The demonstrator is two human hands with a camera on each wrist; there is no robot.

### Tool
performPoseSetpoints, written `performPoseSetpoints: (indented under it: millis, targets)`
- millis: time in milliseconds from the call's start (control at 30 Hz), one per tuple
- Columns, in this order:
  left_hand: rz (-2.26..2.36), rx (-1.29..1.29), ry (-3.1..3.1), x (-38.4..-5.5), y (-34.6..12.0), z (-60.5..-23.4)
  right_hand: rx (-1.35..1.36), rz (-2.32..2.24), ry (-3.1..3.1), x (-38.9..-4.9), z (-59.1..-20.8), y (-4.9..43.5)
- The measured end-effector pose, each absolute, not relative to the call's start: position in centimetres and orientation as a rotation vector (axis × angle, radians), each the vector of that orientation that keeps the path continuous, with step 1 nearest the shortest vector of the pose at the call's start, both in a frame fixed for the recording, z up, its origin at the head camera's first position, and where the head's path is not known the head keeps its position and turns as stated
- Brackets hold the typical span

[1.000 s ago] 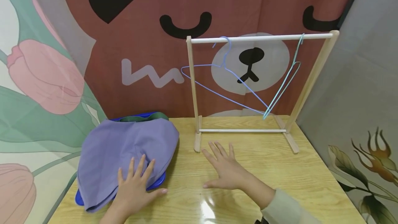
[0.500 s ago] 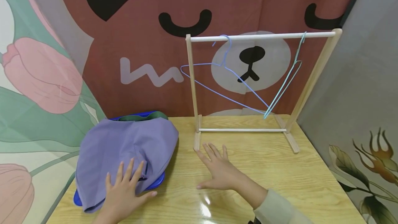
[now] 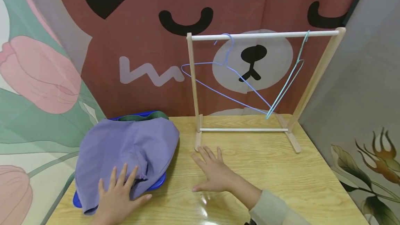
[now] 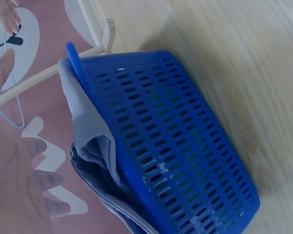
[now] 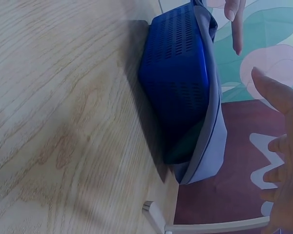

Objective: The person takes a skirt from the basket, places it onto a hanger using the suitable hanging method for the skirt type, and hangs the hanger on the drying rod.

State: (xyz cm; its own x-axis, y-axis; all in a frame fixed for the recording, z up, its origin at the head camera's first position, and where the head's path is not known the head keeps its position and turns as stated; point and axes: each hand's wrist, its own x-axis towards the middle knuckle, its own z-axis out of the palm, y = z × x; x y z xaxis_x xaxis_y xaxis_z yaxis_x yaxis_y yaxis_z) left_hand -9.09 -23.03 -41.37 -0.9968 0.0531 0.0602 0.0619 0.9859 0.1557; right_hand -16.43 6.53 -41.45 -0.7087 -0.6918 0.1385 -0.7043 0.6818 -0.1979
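A purple piece of fabric [image 3: 122,148] lies draped over a blue slotted plastic basket [image 4: 161,131], hiding most of it in the head view. Dark green fabric [image 3: 147,116] shows at the basket's back rim. My left hand [image 3: 117,197], fingers spread, hovers over the front of the purple fabric and grips nothing. To the right of the basket, my right hand [image 3: 215,176] is held above the table with its fingers apart, also holding nothing. In the left wrist view the fabric hangs over the basket's rim beside my palm.
A wooden rack with a white top rail [image 3: 265,35] stands at the back right of the wood-grain table [image 3: 281,190]. A blue hanger [image 3: 231,96] and a light green hanger [image 3: 285,86] hang from it. Printed curtains [image 3: 140,37] enclose the back and sides.
Both hands have drifted left and slightly toward the table's front, fingers still spread. The head view has shifted a little. The fabric, basket, rack and hangers stay in place.
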Motion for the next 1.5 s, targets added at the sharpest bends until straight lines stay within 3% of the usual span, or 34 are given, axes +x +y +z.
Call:
performPoseSetpoints:
  millis: [1500]
  targets:
    - [-0.23, 0.036, -3.174, -9.2, -27.0, -42.5, 1.331, 0.26, -2.762, -17.9, -42.9, 0.1]
